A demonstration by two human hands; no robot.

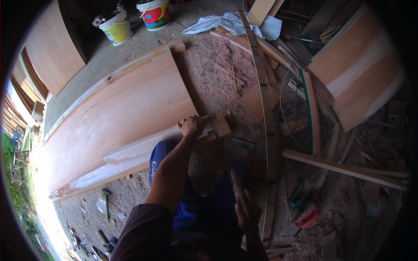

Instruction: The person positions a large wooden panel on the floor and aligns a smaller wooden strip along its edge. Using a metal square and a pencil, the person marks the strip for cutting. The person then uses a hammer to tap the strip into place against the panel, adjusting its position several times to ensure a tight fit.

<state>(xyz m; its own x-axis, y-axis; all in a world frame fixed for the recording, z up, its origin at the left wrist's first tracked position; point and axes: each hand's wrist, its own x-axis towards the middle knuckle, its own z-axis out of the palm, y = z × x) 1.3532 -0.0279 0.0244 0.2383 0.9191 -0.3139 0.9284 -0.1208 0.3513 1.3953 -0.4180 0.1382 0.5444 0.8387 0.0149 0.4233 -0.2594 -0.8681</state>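
Observation:
A large plywood panel (pixel 126 100) lies flat on a low support in front of me, to the left. Along its near edge rests a pale wooden plank (pixel 143 145). My left hand (pixel 191 126) is closed over the plank's right end, close to a wooden block (pixel 221 126) at the panel's near right corner. Low on the right, my right hand (pixel 248 213) is wrapped round a long, narrow, wooden-looking piece (pixel 238 191) that points up and away. Shadow hides its exact kind. My knees in blue trousers sit below the plank.
Long wooden strips (pixel 266 130) and a beam (pixel 344 167) cross the floor at right, with a red power tool (pixel 308 216) nearby. Wood shavings (pixel 217 65) cover the floor. Two buckets (pixel 153 15) stand at the back. A hammer (pixel 106 203) lies at lower left.

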